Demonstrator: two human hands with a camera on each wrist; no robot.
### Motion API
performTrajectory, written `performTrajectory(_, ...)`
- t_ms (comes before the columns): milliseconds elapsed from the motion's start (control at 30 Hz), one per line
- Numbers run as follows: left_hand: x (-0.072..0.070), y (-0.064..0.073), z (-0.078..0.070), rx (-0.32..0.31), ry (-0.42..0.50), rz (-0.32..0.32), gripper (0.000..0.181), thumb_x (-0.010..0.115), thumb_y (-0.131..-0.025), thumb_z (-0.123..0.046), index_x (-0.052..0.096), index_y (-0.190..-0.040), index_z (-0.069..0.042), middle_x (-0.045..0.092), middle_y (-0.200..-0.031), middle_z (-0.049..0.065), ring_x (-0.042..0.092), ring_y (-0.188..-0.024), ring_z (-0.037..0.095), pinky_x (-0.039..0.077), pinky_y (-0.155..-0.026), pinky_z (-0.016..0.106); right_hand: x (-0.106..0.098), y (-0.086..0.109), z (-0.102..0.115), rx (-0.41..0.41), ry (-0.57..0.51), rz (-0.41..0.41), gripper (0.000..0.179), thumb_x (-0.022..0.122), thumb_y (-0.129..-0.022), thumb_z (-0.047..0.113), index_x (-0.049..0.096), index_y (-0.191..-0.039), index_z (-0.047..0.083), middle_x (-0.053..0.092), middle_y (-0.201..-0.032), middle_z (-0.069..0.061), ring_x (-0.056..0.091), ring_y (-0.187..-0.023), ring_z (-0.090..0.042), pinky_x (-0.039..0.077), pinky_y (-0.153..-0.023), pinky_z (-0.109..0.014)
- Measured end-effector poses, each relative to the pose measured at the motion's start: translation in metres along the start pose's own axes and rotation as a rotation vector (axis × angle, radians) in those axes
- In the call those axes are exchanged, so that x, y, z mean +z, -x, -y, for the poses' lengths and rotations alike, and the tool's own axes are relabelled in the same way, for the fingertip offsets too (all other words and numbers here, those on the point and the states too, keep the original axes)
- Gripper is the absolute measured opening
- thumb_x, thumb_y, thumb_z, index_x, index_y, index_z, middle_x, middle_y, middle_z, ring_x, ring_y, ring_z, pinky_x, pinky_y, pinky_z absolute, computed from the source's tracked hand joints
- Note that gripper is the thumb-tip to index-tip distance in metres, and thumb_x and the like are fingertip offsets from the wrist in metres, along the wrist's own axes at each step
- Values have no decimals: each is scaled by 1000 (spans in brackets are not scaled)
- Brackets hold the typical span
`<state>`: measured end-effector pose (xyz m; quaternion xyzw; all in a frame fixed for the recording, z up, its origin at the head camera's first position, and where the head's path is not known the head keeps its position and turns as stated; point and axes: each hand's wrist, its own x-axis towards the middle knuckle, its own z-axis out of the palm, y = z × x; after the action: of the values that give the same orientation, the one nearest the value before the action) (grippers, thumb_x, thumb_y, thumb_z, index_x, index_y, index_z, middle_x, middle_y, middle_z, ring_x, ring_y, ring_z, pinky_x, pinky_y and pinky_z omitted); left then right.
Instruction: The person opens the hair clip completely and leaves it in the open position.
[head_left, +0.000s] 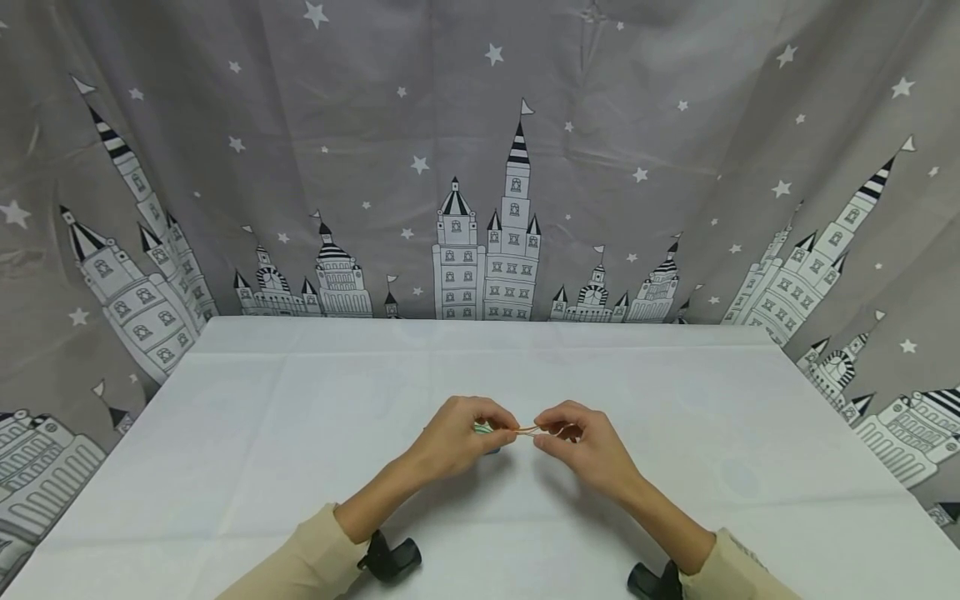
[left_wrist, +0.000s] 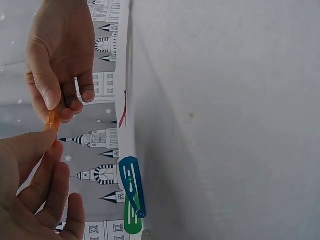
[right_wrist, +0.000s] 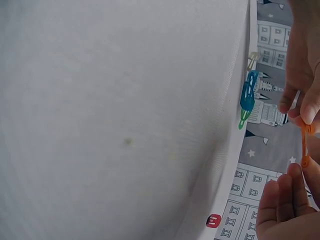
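An orange snap hair clip (head_left: 527, 430) is stretched between the fingertips of both hands, above the white table. My left hand (head_left: 459, 435) pinches one end of it between thumb and forefinger. From the other side, my right hand (head_left: 592, 450) pinches the opposite end. In the right wrist view two thin orange strips of the clip (right_wrist: 304, 145) show apart between the hands. A blue hair clip (left_wrist: 131, 175) lies overlapping a green hair clip (left_wrist: 133, 226) on the table; in the head view the left hand mostly hides both.
A red clip (right_wrist: 213, 220) and a beige clip (right_wrist: 253, 61) lie apart on the white table (head_left: 300, 400). Behind the table hangs a grey curtain (head_left: 360, 108) printed with castles and stars. Black camera mounts (head_left: 392, 560) sit at the wrists.
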<state>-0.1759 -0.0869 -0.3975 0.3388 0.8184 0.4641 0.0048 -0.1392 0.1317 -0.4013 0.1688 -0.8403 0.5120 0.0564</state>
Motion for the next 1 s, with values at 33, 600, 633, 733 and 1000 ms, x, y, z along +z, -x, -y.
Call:
performTrajectory(33, 1, 0, 1, -1, 0, -1, 6, 75, -88, -11, 77, -91, -14, 70, -87, -11, 62, -81, 7, 49, -84, 43, 0, 0, -1, -1, 3, -1, 18, 76, -84, 4, 72, -101, -1, 68, -93, -2, 60, -85, -19, 49, -74, -28)
performTrajectory(600, 5, -9, 9, -86, -70, 11, 7, 74, -87, -8, 77, -91, -13, 70, -86, -10, 60, -82, 8, 47, -82, 36, 4, -10, -8, 61, 70, 17, 16, 74, -85, 2, 73, -101, -1, 66, -90, -2, 56, -82, -18, 48, -74, -29)
performTrajectory(633, 5, -10, 10, -90, -81, 10, 7, 74, -87, -8, 77, -91, -13, 70, -86, -10, 60, -82, 8, 47, -81, 36, 4, -12, -9, 65, 77, 20, 17, 74, -86, 2, 73, -102, -2, 66, -91, -2, 56, -82, -18, 48, -74, -29)
performTrajectory(733, 6, -14, 14, -102, -101, 5, 5, 73, -88, -8, 77, -90, -11, 70, -85, -9, 60, -82, 9, 46, -78, 35, 6, -19, -13, 75, 94, 24, 17, 73, -86, 3, 72, -102, -3, 66, -91, -3, 58, -82, -17, 49, -74, -29)
performTrajectory(1000, 9, -22, 23, -128, -101, 13, 6, 72, -88, -7, 77, -89, -10, 70, -82, -7, 61, -82, 11, 48, -78, 36, 7, -27, -18, 107, 128, 30, 15, 72, -87, 4, 73, -101, -1, 66, -92, -3, 58, -82, -16, 49, -74, -33)
